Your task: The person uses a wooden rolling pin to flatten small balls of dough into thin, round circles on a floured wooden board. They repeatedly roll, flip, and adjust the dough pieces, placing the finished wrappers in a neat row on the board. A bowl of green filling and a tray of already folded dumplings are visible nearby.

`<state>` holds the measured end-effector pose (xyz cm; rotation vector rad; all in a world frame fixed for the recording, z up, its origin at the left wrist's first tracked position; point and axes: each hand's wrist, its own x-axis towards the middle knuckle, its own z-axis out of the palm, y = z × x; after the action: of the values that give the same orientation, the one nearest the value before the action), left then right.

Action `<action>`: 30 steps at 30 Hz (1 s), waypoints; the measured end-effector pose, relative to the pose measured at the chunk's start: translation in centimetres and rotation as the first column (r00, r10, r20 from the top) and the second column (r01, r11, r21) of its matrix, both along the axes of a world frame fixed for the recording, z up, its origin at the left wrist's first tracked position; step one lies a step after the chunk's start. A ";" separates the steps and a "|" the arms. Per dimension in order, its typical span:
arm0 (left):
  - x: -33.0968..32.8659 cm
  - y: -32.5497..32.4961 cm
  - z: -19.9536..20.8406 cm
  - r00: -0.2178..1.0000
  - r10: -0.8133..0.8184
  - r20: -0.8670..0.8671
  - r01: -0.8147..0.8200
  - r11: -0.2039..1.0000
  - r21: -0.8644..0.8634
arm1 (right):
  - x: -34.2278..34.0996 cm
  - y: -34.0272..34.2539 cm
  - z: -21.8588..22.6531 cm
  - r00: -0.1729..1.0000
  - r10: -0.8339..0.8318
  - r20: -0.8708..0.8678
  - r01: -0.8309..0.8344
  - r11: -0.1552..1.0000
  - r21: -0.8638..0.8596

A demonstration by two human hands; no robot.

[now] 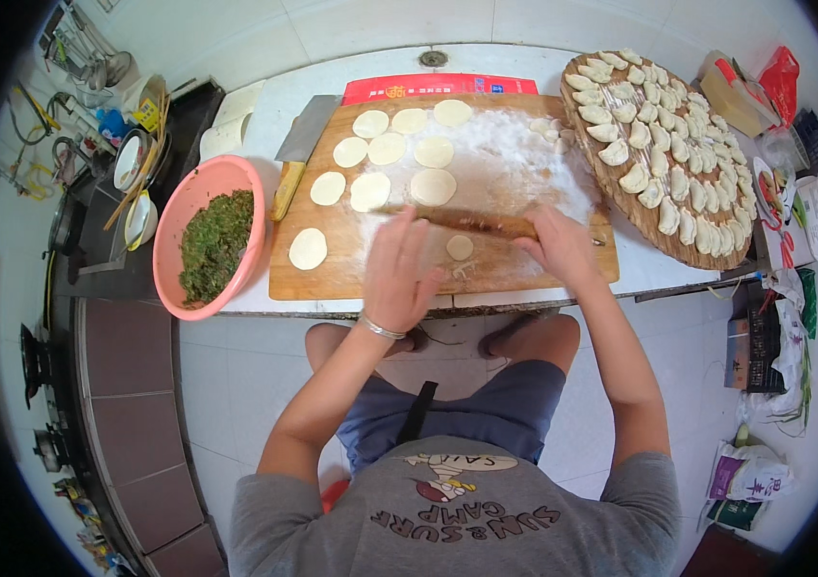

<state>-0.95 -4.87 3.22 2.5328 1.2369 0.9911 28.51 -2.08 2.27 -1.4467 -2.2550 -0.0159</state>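
A brown rolling pin (pixel 476 223) lies crosswise on a floured wooden board (pixel 322 281). My right hand (pixel 563 248) is closed on its right end. Slightly blurred, my left hand (pixel 397 269) has its fingers stretched out, the tips by the pin's left end; whether they press on it is unclear. A small flattened dough piece (pixel 460 248) sits just below the pin, between my hands, with small dough scraps beside it. Several round dough wrappers (pixel 370 192) cover the board's left and far part. White flour (pixel 505 139) coats its far right.
Left of the board stands a pink bowl (pixel 166 245) of chopped green filling (pixel 219 236). A cleaver (pixel 308 130) lies at the board's upper left edge, its handle toward the bowl. A round wooden board (pixel 593 154) covered with dumplings (pixel 678 149) overlaps the right corner.
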 end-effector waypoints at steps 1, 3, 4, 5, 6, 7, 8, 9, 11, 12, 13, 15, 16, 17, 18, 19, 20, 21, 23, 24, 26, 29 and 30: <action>-0.6 -0.3 -0.1 0.990 0.110 -0.088 -0.110 0.994 0.006 | -0.5 -0.2 0.0 0.999 0.033 0.035 -0.032 0.999 -0.039; -1.4 -0.1 -0.7 0.956 0.213 -0.202 -0.221 0.975 -0.017 | -1.5 -0.2 0.4 0.991 0.089 0.096 -0.080 0.993 -0.092; -1.9 0.0 -1.6 0.948 0.217 -0.231 -0.235 0.970 -0.054 | -2.3 0.0 0.8 0.985 0.120 0.122 -0.108 0.989 -0.105; -2.3 0.2 -2.2 0.942 0.214 -0.260 -0.244 0.965 -0.091 | -3.0 0.1 1.1 0.978 0.146 0.147 -0.130 0.985 -0.117; -2.6 1.3 -2.8 0.938 0.218 -0.270 -0.250 0.964 -0.089 | -3.5 0.8 1.4 0.986 0.119 0.119 -0.111 0.991 -0.068; -2.7 3.0 -3.3 0.935 0.219 -0.280 -0.253 0.963 -0.092 | -3.9 1.7 1.6 0.992 0.091 0.088 -0.089 0.996 -0.025; -2.6 3.8 -3.3 0.933 0.217 -0.288 -0.253 0.963 -0.095 | -4.0 2.0 1.7 0.996 0.060 0.059 -0.061 0.998 0.018; -2.6 3.1 -3.3 0.931 0.209 -0.299 -0.254 0.960 -0.119 | -4.0 1.5 1.4 0.995 0.066 0.077 -0.067 0.998 0.006; -2.3 1.9 -2.0 0.928 0.197 -0.317 -0.253 0.956 -0.147 | -3.7 1.0 0.8 0.991 0.072 0.114 -0.073 0.997 0.003; -2.5 1.0 -1.7 0.940 0.177 -0.290 -0.228 0.962 -0.150 | -3.6 0.3 0.8 0.987 0.082 0.138 -0.077 0.996 -0.040; -2.8 -0.6 -1.6 0.951 0.160 -0.263 -0.206 0.966 -0.158 | -3.7 -1.1 0.9 0.982 0.098 0.162 -0.084 0.992 -0.090; -3.0 -1.7 -1.9 0.957 0.155 -0.246 -0.197 0.968 -0.154 | -3.9 -2.4 1.3 0.975 0.129 0.179 -0.108 0.986 -0.123; -2.9 -0.8 -2.2 0.953 0.179 -0.245 -0.216 0.968 -0.130 | -4.1 -1.5 1.4 0.981 0.108 0.163 -0.093 0.991 -0.100; -2.9 0.7 -2.5 0.948 0.199 -0.249 -0.233 0.966 -0.115 | -4.3 0.0 1.1 0.986 0.088 0.141 -0.076 0.993 -0.088; -2.7 2.1 -2.8 0.945 0.209 -0.252 -0.240 0.965 -0.103 | -4.3 0.6 0.4 0.991 0.057 0.122 -0.048 0.996 -0.078; -2.5 3.4 -2.0 0.937 0.227 -0.264 -0.252 0.966 -0.064 | -4.3 1.1 0.0 0.992 0.048 0.113 -0.040 0.996 -0.075; -2.4 3.1 -1.6 0.940 0.215 -0.266 -0.243 0.967 -0.076 | -4.2 1.5 -0.3 0.994 0.039 0.104 -0.032 0.997 -0.072; -2.3 2.5 -1.2 0.942 0.202 -0.267 -0.232 0.969 -0.087 | -4.1 1.7 -0.5 0.995 0.029 0.095 -0.022 0.997 -0.069; -2.6 0.7 -1.1 0.947 0.191 -0.258 -0.222 0.971 -0.094 | -3.8 -0.6 0.4 0.986 0.092 0.142 -0.074 0.989 -0.126; -2.7 -1.0 -1.1 0.952 0.177 -0.250 -0.205 0.974 -0.091 | -3.7 -2.2 0.9 0.979 0.116 0.167 -0.090 0.984 -0.155; -2.7 -1.9 -1.3 0.955 0.162 -0.250 -0.193 0.976 -0.103 | -3.5 -3.3 1.4 0.991 0.102 0.091 -0.092 0.989 -0.113; -2.6 0.8 -1.5 0.948 0.220 -0.231 -0.232 0.973 -0.023 | -3.0 -1.7 1.5 0.996 0.086 -0.009 -0.086 0.991 -0.101; -2.6 0.7 -1.5 0.962 0.246 -0.118 -0.246 0.969 0.016 | -2.9 -1.8 1.6 0.995 0.071 -0.069 -0.080 0.987 -0.138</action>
<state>-3.53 -4.17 1.71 2.5159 1.6173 0.8956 25.64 -3.89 3.88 -1.4099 -2.2958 0.2151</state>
